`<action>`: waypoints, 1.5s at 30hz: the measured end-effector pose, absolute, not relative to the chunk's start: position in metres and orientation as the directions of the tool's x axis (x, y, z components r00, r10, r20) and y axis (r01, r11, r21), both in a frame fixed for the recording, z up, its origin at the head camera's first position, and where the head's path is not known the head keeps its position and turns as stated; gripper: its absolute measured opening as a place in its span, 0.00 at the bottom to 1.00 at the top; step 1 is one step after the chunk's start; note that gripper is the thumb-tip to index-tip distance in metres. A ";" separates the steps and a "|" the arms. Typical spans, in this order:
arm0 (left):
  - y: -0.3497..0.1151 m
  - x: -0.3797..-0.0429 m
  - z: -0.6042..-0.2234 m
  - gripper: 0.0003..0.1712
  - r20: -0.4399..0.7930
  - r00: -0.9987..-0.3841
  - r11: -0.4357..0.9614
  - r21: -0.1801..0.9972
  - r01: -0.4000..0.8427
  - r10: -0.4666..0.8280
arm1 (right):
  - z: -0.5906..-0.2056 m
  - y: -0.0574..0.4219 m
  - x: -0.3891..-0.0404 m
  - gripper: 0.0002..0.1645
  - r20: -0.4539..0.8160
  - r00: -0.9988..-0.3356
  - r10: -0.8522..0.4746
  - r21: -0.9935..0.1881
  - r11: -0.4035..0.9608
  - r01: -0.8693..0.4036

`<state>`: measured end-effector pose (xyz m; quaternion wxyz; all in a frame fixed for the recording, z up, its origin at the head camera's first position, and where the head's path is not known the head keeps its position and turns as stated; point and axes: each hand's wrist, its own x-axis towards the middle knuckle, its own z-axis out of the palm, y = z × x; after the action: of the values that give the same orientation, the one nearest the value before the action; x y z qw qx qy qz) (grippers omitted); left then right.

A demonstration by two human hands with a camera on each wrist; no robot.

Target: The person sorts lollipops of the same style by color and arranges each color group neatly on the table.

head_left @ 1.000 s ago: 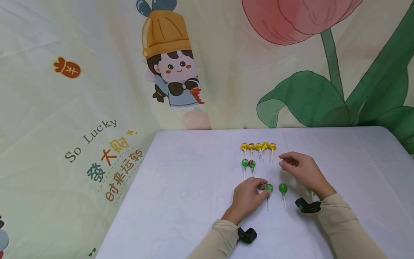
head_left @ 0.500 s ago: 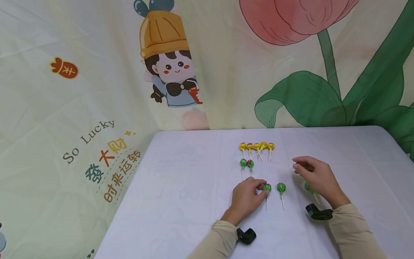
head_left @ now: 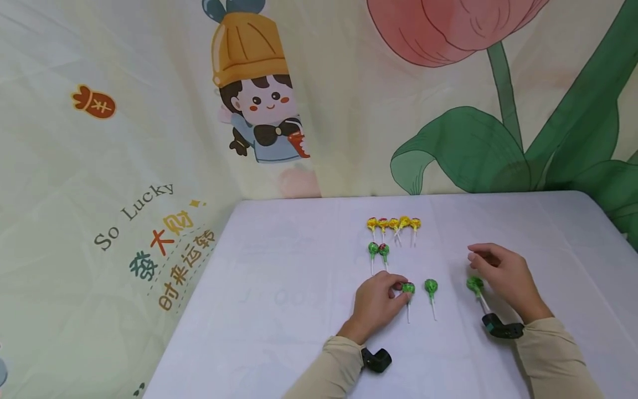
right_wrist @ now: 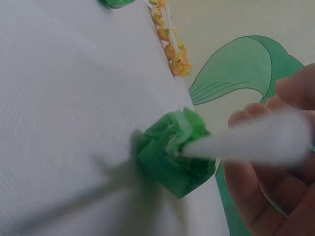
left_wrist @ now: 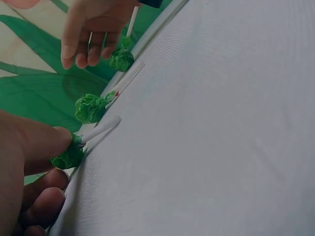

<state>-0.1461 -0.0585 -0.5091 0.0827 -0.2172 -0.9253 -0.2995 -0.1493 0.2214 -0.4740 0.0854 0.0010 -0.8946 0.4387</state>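
Note:
In the head view my left hand (head_left: 377, 303) pinches a green lollipop (head_left: 408, 287) by its wrapped head between thumb and fingers; the left wrist view shows that lollipop's head (left_wrist: 68, 156) partly behind the thumb. A second green lollipop (head_left: 431, 286) lies just to its right. My right hand (head_left: 509, 277) is above the table with loosely bent fingers and holds nothing. Close by its left side is a third green lollipop (head_left: 475, 285), whose stick points down toward the wrist camera. That lollipop's wrapped head (right_wrist: 178, 152) fills the middle of the right wrist view.
Several yellow lollipops (head_left: 394, 224) form a row toward the back of the white table (head_left: 289, 277). Two green lollipops (head_left: 373, 249) lie side by side in front of them. A printed backdrop (head_left: 344, 111) hangs behind the table.
My right hand has moved right, away from the rows, bringing the rightmost green lollipop into sight. The left hand keeps its pinch on the green lollipop. The head view has shifted slightly.

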 end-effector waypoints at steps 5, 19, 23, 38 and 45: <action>-0.059 -0.149 -0.508 0.12 0.292 -0.888 0.706 0.538 0.460 0.355 | -0.474 0.227 -0.150 0.25 0.145 -0.987 0.075 -0.777 0.626 -0.067; -0.063 -0.146 -0.503 0.14 0.242 -0.899 0.718 0.541 0.437 0.365 | -0.491 0.236 -0.138 0.28 0.056 -0.996 0.076 -0.754 0.656 0.008; -0.063 -0.145 -0.505 0.15 0.222 -0.893 0.719 0.532 0.448 0.392 | -0.497 0.236 -0.135 0.27 0.060 -0.995 0.079 -0.747 0.664 0.008; -0.067 -0.146 -0.506 0.11 0.241 -0.898 0.700 0.564 0.439 0.369 | -0.500 0.243 -0.141 0.35 -0.057 -0.995 -0.078 -0.753 0.658 -0.009; -0.069 -0.145 -0.509 0.11 0.208 -0.916 0.636 0.666 0.390 0.343 | -0.500 0.249 -0.141 0.36 -0.079 -0.990 -0.118 -0.764 0.645 -0.016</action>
<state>-0.1453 -0.0687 -0.5087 0.0308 -0.2027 -0.9040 -0.3752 -0.1407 0.2491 -0.5005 -0.0609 0.0370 -0.9048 0.4199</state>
